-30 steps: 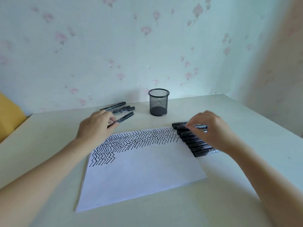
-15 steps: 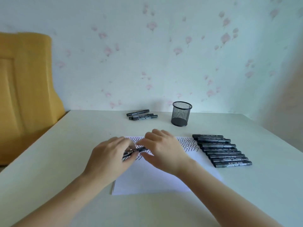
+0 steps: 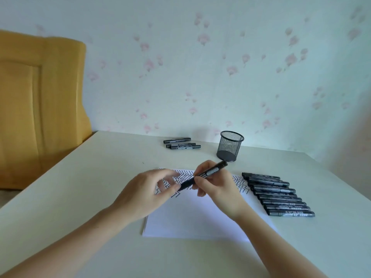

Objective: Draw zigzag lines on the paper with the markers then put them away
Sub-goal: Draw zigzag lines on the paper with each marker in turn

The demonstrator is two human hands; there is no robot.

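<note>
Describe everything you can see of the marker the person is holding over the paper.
The marker is a slim black pen with a pale printed label along its barrel. It lies tilted, its upper end pointing toward the mesh cup, its lower end toward the left hand. The right hand pinches its middle; the left hand's fingertips meet its lower end. It hangs above the zigzag-covered paper. Whether its cap is on cannot be told.
</note>
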